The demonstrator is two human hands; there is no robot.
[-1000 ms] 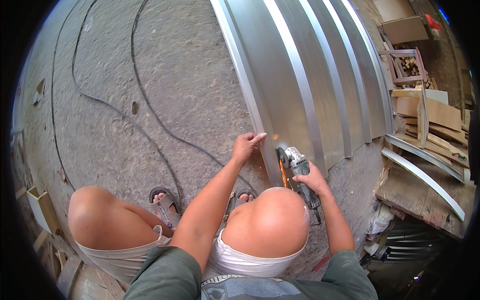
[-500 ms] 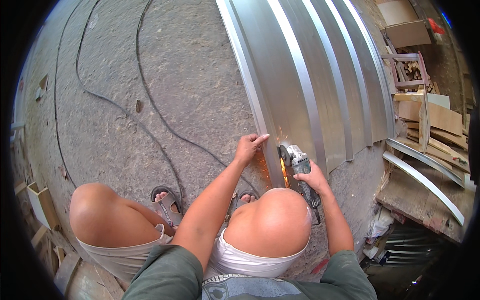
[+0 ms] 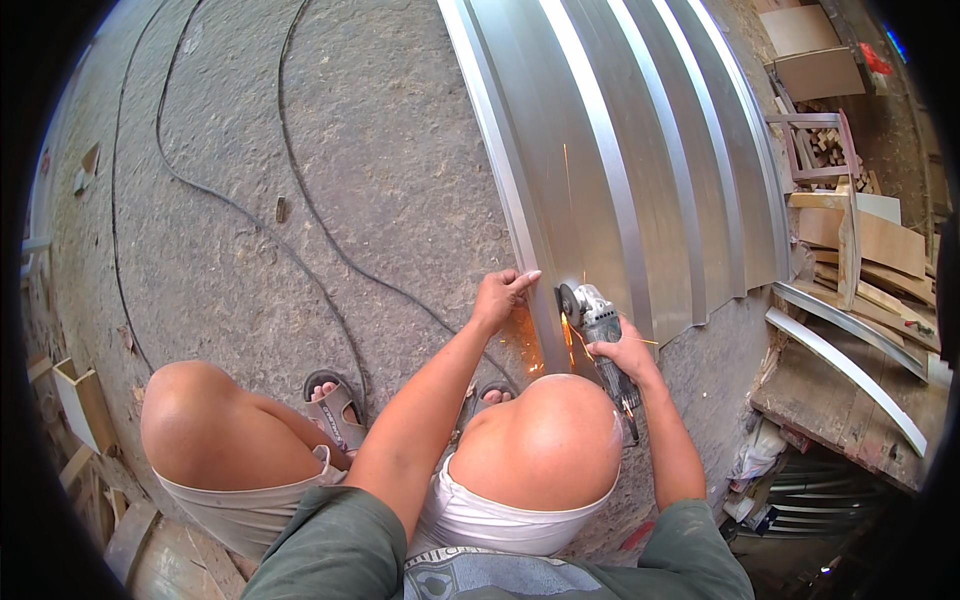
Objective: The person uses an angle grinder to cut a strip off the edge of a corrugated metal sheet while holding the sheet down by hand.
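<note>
My right hand (image 3: pixel 628 354) is wrapped around the body of an angle grinder (image 3: pixel 599 326), just beyond my right knee. The grinder's disc (image 3: pixel 569 299) meets a ribbed silver metal sheet (image 3: pixel 575 215) close to its left edge. Orange sparks (image 3: pixel 567 335) fly from the contact, mostly down toward me. My left hand (image 3: pixel 500 300) is closed on the sheet's left rim, thumb and fingers pinching it beside the disc. Part of the grinder's handle is hidden by my right hand, and the sheet's near end is partly behind my knee.
Dark cables (image 3: pixel 300 190) snake over the rough concrete floor (image 3: pixel 400 130) at left. To the right lie wooden boards (image 3: pixel 890 240), a wooden frame (image 3: pixel 850 230) and a curved metal strip (image 3: pixel 850 380) on a plank platform (image 3: pixel 820 415). A wooden box (image 3: pixel 85 410) stands at far left.
The grinder and my right hand have shifted very slightly. The sparks spread differently, with a long streak now above the disc. My left hand keeps its grip on the rim.
</note>
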